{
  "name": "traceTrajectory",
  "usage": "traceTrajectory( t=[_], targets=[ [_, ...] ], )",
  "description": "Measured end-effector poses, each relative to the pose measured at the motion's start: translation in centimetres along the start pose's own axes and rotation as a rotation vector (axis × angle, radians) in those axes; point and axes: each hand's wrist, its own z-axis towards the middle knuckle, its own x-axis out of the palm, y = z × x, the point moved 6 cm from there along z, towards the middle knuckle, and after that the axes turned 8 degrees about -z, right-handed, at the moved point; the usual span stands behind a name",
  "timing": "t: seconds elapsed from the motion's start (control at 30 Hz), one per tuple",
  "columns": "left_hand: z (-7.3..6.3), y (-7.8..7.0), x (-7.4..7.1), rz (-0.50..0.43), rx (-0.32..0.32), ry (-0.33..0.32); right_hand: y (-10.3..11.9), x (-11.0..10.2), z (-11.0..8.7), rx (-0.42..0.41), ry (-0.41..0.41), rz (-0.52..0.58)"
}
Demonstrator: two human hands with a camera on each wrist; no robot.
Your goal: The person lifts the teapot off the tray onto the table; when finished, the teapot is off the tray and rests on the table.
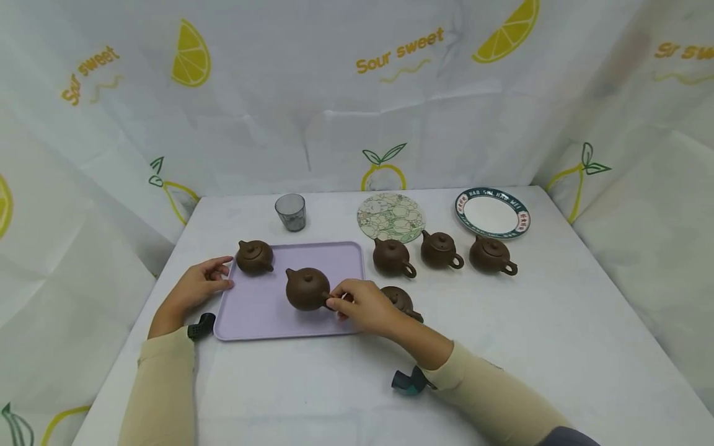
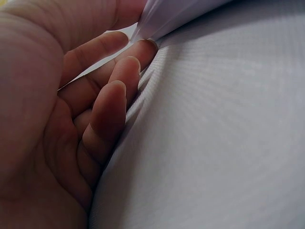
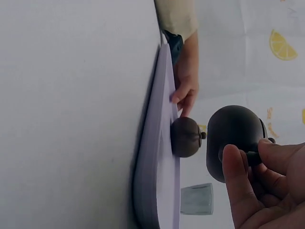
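My right hand [image 1: 365, 305] pinches the handle of a dark brown teapot [image 1: 308, 290], its lid on and its spout toward the left. In the right wrist view this teapot [image 3: 233, 136] is raised above the lilac tray [image 1: 251, 319], thumb and fingers at its handle. A second brown teapot [image 1: 255, 257] sits in the tray's far left corner. Beside that corner, my left hand [image 1: 196, 286] rests at the tray's left rim with loosely bent fingers. The left wrist view shows the fingers [image 2: 109, 107] low against the white cloth, right by the tray edge.
Right of the tray stand several more teapots [image 1: 439, 249], one teapot [image 1: 397, 298] partly behind my right hand. A grey glass [image 1: 291, 212] is behind the tray. Farther right lie a round patterned mat [image 1: 390, 215] and a green-rimmed plate [image 1: 491, 212]. White curtains [image 1: 279, 124] enclose the table.
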Motion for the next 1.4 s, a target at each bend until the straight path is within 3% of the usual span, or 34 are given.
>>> traceTrajectory(
  t=[0.4, 0.87, 1.13, 1.23, 1.4],
  targets=[
    [0.2, -0.4, 0.2, 0.008, 0.002, 0.006, -4.1, -5.7, -5.0, 0.083, -0.129, 0.017],
    [0.3, 0.0, 0.2, -0.017, 0.005, -0.003, -7.0, -11.6, -10.7, 0.235, -0.224, -0.147],
    [0.0, -0.2, 0.0, -0.016, 0.004, -0.002, -8.8, -13.4, -12.9, 0.332, -0.239, -0.225],
    [-0.2, -0.9, 0.1, -0.02, -0.003, 0.002, -9.5, -13.5, -13.4, 0.365, -0.232, -0.233],
    [-1.0, -3.3, 0.3, -0.023, 0.0, 0.01, -10.7, -13.4, -14.2, 0.381, -0.229, -0.244]
  ],
)
